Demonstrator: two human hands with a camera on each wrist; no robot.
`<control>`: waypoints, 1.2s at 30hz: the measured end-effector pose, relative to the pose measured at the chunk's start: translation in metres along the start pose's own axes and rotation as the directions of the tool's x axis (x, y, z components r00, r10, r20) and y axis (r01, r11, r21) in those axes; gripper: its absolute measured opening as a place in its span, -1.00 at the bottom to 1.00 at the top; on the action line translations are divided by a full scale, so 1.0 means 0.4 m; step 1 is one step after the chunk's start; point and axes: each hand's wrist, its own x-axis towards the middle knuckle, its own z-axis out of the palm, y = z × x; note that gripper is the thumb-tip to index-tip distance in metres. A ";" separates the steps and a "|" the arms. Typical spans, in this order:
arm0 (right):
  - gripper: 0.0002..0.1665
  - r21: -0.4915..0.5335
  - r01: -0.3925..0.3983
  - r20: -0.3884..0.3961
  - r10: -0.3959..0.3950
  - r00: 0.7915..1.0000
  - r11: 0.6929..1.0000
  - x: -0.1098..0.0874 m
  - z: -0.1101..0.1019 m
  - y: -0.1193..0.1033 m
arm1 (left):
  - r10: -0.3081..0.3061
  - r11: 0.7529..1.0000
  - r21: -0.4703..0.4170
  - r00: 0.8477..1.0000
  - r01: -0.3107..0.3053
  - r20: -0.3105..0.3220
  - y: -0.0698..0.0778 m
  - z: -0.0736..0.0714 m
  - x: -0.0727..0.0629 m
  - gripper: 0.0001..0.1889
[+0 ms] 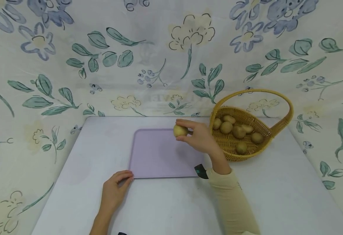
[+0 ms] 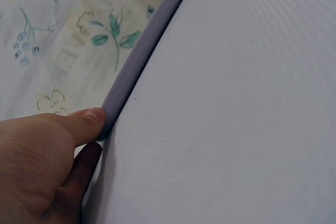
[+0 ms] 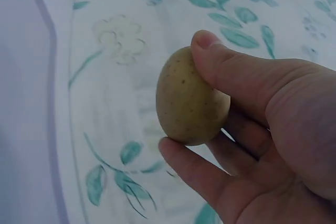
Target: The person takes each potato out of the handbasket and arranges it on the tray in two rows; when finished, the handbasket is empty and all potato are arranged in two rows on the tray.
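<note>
My right hand (image 1: 200, 137) holds a potato (image 1: 180, 131) above the right part of a lilac tray (image 1: 156, 156). In the right wrist view the yellow-brown, speckled potato (image 3: 190, 98) is pinched between the thumb and the fingertips, its near side uncovered. My left hand (image 1: 115, 189) grips the near left corner of the tray. From the left wrist, the thumb and a finger lie on either side of that corner at the tray's edge (image 2: 142, 56). The tray lies flat on the white table.
A wicker basket (image 1: 229, 156) with a tall arched handle stands right of the tray, tilted up at the back, with several potatoes (image 1: 239, 132) inside. The white table (image 1: 171, 209) ends at a floral cloth (image 1: 156, 75) behind and at the sides.
</note>
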 end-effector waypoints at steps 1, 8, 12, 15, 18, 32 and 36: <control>-0.33 -0.007 0.007 0.002 -0.007 1.000 1.000 0.006 0.014 -0.002 | 0.004 1.000 -0.003 1.000 -0.004 -0.004 0.000 0.000 0.000 -0.85; -0.32 0.053 0.013 0.022 -0.014 1.000 0.999 0.046 0.101 0.002 | 0.015 1.000 -0.001 1.000 -0.015 -0.017 -0.002 0.003 0.000 -0.85; -0.30 0.071 0.008 0.040 -0.011 0.999 0.997 0.068 0.141 0.007 | 0.011 1.000 -0.002 1.000 -0.011 -0.017 -0.001 0.001 -0.003 -0.85; -0.30 0.066 0.000 0.040 -0.003 0.999 0.998 0.084 0.168 0.010 | 0.007 1.000 -0.007 1.000 -0.007 -0.016 0.000 -0.002 -0.004 -0.85; -0.30 0.067 -0.003 0.030 0.001 1.000 0.998 0.097 0.194 0.012 | 0.009 1.000 -0.016 1.000 -0.009 -0.013 0.001 -0.004 -0.003 -0.85; -0.32 0.081 -0.066 0.035 0.063 0.997 0.995 0.150 0.319 0.052 | 0.014 0.999 -0.028 1.000 -0.015 -0.021 0.004 -0.002 -0.001 -0.86; -0.34 0.063 -0.070 0.030 0.069 0.997 0.996 0.164 0.346 0.069 | 0.016 0.999 -0.031 1.000 -0.017 -0.018 0.004 -0.003 0.001 -0.86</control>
